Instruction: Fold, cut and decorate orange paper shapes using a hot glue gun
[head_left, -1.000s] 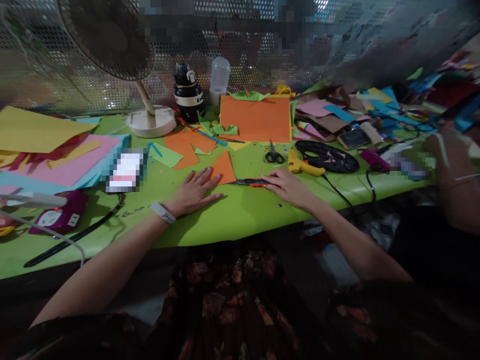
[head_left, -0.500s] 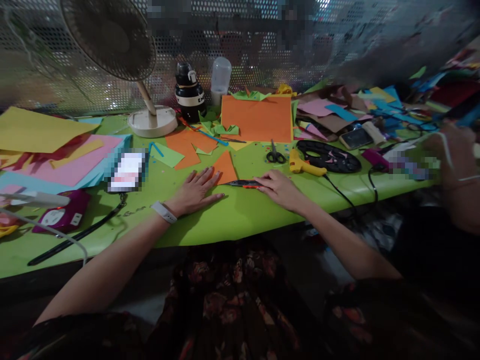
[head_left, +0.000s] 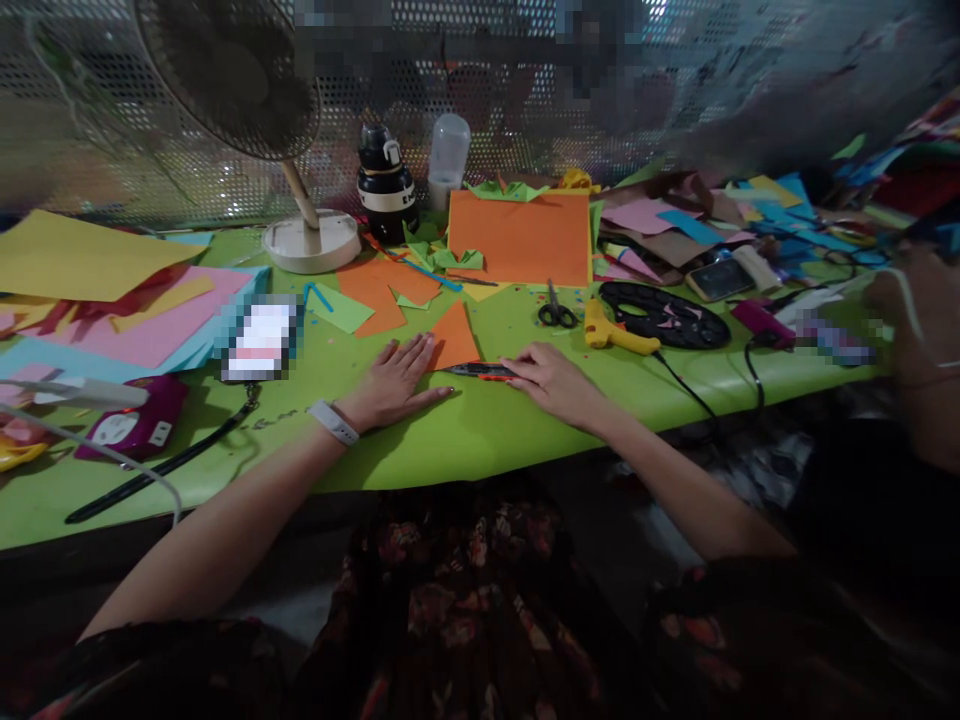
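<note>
The green-covered table [head_left: 420, 450] is the widest thing here, and the orange panel [head_left: 520, 240] lying on it serves as landmark. The fan [head_left: 238, 80] stands left of the panel. Left of the panel's near edge lie orange offcuts [head_left: 379, 290] with angular outlines, so some cutting looks done.

The two hands are apart, both nearer the person than the panel. The left hand [head_left: 390, 385], left of the panel's line, lies flat, fingers stretched, its fingertips at the small orange piece. The right hand [head_left: 551, 375], in front of the panel, pinches a craft knife between thumb and fingers. The yellow glue gun [head_left: 611, 333] lies untouched, nearer than the panel's right corner.

The small orange piece [head_left: 455, 340] sits in front of the panel's left corner; its visible part is a triangle, apex toward the panel. Whether its near edge is already cut through I cannot tell; that edge seems the part in hand.

The craft knife [head_left: 480, 371] lies in front of the panel, long axis roughly parallel to the panel's near edge, tip pointing left, just beside the piece's near edge.
</note>
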